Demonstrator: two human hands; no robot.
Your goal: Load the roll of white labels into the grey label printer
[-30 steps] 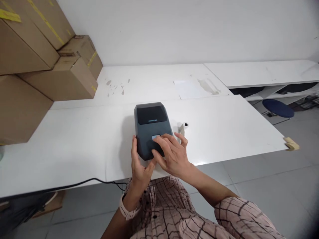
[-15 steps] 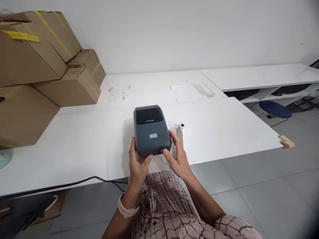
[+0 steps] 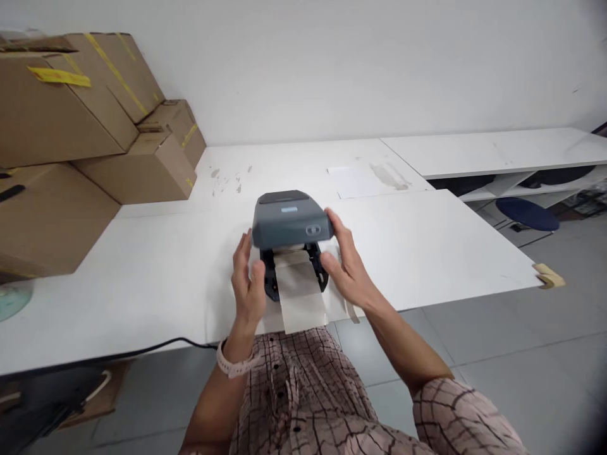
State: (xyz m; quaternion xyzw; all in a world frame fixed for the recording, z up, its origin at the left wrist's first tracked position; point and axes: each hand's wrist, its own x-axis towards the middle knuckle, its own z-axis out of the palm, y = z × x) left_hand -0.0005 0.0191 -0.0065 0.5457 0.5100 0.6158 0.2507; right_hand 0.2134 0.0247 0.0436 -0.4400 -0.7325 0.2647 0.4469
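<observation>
A dark blue-grey label printer (image 3: 290,224) stands on the white table, its lid raised at the front and black inner parts showing. Pale paper (image 3: 300,292) runs out of it toward me, over the table's front edge. My right hand (image 3: 348,262) grips the lid's right side, fingers behind and thumb in front. Beside the printer's left side is my left hand (image 3: 248,284), fingers apart and curved, close to the lid's left corner; whether the fingertips touch it is unclear.
Cardboard boxes (image 3: 137,167) are stacked at the back left. A black cable (image 3: 165,342) runs along the front edge. A white sheet (image 3: 355,181) lies further back. A blue stool (image 3: 527,213) stands at the right.
The printer's lid has gone from closed to raised, uncovering the paper and inner parts. My right hand has moved up with the lid, and my left hand has shifted slightly left and come away from the front.
</observation>
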